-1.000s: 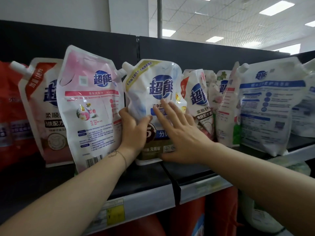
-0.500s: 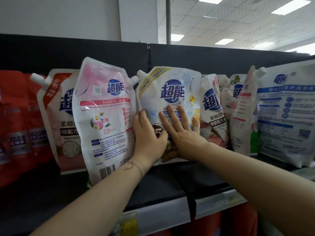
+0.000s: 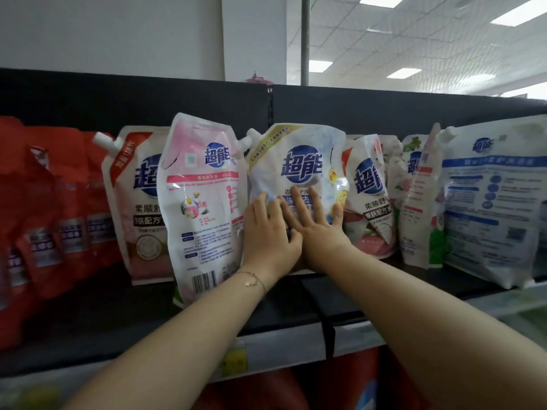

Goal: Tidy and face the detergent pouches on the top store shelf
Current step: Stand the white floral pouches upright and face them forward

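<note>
Yr left hand [image 3: 268, 236] & right hand [image 3: 318, 229] press flat, fingers straight & spread, on the white pouch [image 3: 299, 155], frame centre, top shelf [image 3: 133, 315]. Shove too hard & it may buckle or tip the leaning pink pouch [image 3: 204, 208] centre-left.

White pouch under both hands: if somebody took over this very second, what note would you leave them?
Left hand: open, flat on the white pouch.
Right hand: open, fingers spread on the same pouch.
Done: that pouch stands upright on the shelf, logo facing out.
Left, probably: the pink pouch beside it leans and shows its barcode side; the large blue-print pouch at far right also seems back-out.
</note>
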{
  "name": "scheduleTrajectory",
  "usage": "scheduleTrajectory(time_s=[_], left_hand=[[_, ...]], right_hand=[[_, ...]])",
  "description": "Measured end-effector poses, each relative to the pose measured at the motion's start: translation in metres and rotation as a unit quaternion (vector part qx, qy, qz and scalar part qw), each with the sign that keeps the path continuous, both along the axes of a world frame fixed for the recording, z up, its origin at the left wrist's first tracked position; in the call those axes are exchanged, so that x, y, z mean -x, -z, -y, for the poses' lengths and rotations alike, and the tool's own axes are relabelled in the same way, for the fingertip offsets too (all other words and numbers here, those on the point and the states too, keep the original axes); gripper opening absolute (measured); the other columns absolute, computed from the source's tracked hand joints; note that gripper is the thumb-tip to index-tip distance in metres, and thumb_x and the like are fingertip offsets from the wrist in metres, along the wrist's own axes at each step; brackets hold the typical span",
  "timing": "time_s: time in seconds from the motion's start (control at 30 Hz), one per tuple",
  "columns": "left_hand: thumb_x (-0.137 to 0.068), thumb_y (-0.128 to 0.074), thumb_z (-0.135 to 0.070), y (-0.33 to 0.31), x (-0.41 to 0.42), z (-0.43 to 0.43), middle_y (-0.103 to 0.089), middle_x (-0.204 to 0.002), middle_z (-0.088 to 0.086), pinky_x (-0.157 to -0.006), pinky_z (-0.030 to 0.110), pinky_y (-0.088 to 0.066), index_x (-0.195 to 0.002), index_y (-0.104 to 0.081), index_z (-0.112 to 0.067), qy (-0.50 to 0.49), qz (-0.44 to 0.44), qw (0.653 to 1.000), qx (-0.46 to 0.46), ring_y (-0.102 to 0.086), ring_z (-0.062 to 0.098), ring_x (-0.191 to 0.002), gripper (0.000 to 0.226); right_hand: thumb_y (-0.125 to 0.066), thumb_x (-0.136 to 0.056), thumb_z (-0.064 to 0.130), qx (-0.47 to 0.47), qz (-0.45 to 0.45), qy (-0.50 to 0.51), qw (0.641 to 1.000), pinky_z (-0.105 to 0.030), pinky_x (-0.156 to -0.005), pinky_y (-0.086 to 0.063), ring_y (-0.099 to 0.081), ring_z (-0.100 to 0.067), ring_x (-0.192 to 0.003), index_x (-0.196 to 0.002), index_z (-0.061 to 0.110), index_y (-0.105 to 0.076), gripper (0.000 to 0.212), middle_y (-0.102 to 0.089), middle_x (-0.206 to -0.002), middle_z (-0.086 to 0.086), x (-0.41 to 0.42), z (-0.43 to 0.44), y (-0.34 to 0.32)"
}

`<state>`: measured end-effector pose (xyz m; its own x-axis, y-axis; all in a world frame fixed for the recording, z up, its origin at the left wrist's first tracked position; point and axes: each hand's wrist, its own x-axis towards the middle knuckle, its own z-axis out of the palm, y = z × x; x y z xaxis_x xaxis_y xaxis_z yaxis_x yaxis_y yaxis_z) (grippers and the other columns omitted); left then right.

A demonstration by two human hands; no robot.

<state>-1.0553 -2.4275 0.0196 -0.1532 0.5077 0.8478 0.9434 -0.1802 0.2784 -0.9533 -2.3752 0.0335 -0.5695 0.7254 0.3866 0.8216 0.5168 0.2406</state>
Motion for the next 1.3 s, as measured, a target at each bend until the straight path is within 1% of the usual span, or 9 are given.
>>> scheduleTrajectory(time_s=[0.17,0.33,0.5,0.63,0.73,0.93,1.07,1.17,1.3], left_hand=[[-0.076,-0.056,-0.022,-0.009,-0.007,0.035,-0.045,-0.126,0.014,-0.098,0.04,-0.041,-0.117,-0.051,-0.005,0.002,-0.066,0.998,-0.003,-0.044,0.031,-0.116,0.045],[-0.071,-0.064,-0.024,-0.015,0.021,0.079,-0.038,-0.136,0.017,-0.098,0.045,-0.037,-0.12,-0.041,-0.012,-0.05,-0.083,0.991,-0.091,-0.036,0.032,-0.125,0.055],[-0.075,-0.067,-0.027,-0.019,0.06,0.115,-0.039,-0.134,0.014,-0.1,0.05,-0.034,-0.125,-0.039,-0.007,-0.12,0.14,0.968,-0.172,-0.038,0.031,-0.124,0.061],[-0.085,-0.067,-0.029,-0.026,0.072,0.125,-0.056,-0.11,0.004,-0.086,0.032,-0.042,-0.112,-0.049,-0.01,-0.017,0.366,0.93,-0.036,-0.054,0.022,-0.103,0.037],[-0.09,-0.06,-0.019,-0.024,0.075,0.132,-0.06,-0.083,0.0,-0.071,0.026,-0.041,-0.087,-0.059,-0.01,-0.03,0.334,0.942,-0.006,-0.062,0.024,-0.087,0.01],[-0.088,-0.063,-0.027,-0.019,0.033,0.137,-0.067,-0.075,-0.003,-0.063,0.025,-0.045,-0.077,-0.066,-0.013,0.007,0.217,0.976,-0.02,-0.062,0.014,-0.07,0.018],[-0.091,-0.06,-0.032,-0.02,0.018,0.139,-0.069,-0.076,-0.008,-0.065,0.022,-0.046,-0.081,-0.072,-0.018,0.085,0.129,0.988,0.024,-0.063,0.01,-0.072,0.021],[-0.092,-0.058,-0.025,-0.013,0.013,0.144,-0.071,-0.083,-0.008,-0.073,0.024,-0.051,-0.087,-0.073,-0.018,0.17,0.104,0.978,0.06,-0.064,0.008,-0.077,0.018],[-0.092,-0.056,-0.019,-0.005,0.024,0.138,-0.066,-0.083,-0.007,-0.069,0.027,-0.052,-0.087,-0.065,-0.018,0.156,0.127,0.977,0.07,-0.062,0.01,-0.076,0.01]], right_hand=[[-0.052,-0.088,0.058,0.017,-0.061,-0.028,0.998,-0.061,-0.114,-0.002,0.026,-0.036,-0.141,-0.147,0.025,0.026,0.103,0.031,-0.155,-0.006,-0.007,0.039,0.004],[-0.056,-0.086,0.034,-0.054,-0.1,-0.078,0.99,-0.052,-0.11,-0.023,-0.014,-0.033,-0.142,-0.144,0.018,-0.027,0.066,-0.018,-0.154,-0.009,-0.014,0.067,0.011],[-0.054,-0.089,0.035,-0.01,-0.151,-0.166,0.974,-0.044,-0.094,-0.04,-0.043,-0.029,-0.121,-0.134,0.016,-0.039,0.051,-0.044,-0.132,-0.006,0.013,0.108,0.005],[-0.063,-0.085,0.04,0.123,-0.191,-0.198,0.954,-0.044,-0.091,-0.047,-0.05,-0.029,-0.118,-0.14,0.019,-0.03,0.068,-0.042,-0.138,-0.006,0.047,0.136,0.0],[-0.068,-0.08,0.042,0.178,-0.25,-0.188,0.933,-0.041,-0.087,-0.049,-0.053,-0.032,-0.113,-0.138,0.018,-0.028,0.074,-0.042,-0.134,-0.008,0.065,0.146,0.002],[-0.06,-0.088,0.021,0.141,-0.311,-0.146,0.928,-0.037,-0.075,-0.046,-0.054,-0.031,-0.104,-0.129,0.008,-0.032,0.052,-0.042,-0.123,-0.011,0.066,0.141,0.003],[-0.061,-0.087,0.013,0.204,-0.444,-0.158,0.858,-0.02,-0.063,-0.046,-0.061,-0.013,-0.084,-0.11,0.012,-0.047,0.027,-0.06,-0.092,0.003,0.037,0.129,0.002],[-0.066,-0.08,0.004,0.292,-0.483,-0.17,0.808,-0.025,-0.079,-0.053,-0.063,-0.013,-0.095,-0.112,0.015,-0.058,0.035,-0.066,-0.097,0.004,0.009,0.115,-0.001],[-0.078,-0.075,0.005,0.355,-0.525,-0.142,0.761,-0.043,-0.093,-0.053,-0.067,-0.019,-0.101,-0.115,0.014,-0.061,0.044,-0.071,-0.107,-0.003,-0.017,0.092,0.001]])
